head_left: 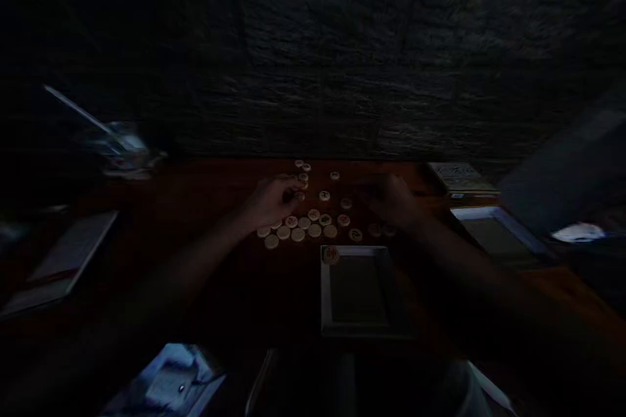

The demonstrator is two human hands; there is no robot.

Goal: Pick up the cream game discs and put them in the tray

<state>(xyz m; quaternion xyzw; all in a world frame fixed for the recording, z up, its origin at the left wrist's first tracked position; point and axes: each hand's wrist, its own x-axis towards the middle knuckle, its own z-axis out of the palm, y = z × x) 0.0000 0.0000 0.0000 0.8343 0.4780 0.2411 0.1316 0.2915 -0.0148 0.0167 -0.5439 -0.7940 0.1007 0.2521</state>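
Note:
Several round xiangqi pieces (314, 230) lie loosely grouped on the dark wooden table (215, 176), some showing painted characters and others plain. On the left side of the group, my left hand (274, 201) is closed, thumb and fingers pinching at a xiangqi piece (303, 180). Another piece peeks out just under its fingertips. My right hand (391, 197) is low over the right side of the group, its fingers lost in shadow. Near it lies a single darker piece (346, 203). In front of the pieces is an open shallow box tray (355, 251) with a piece (331, 255) on its back left corner.
A patterned box (460, 177) and a second shallow tray (493, 225) stand at the right. At the left are a glass (130, 150) with a straw-like stick and a flat pale booklet (68, 254). A rough stone wall (313, 65) rises behind the table.

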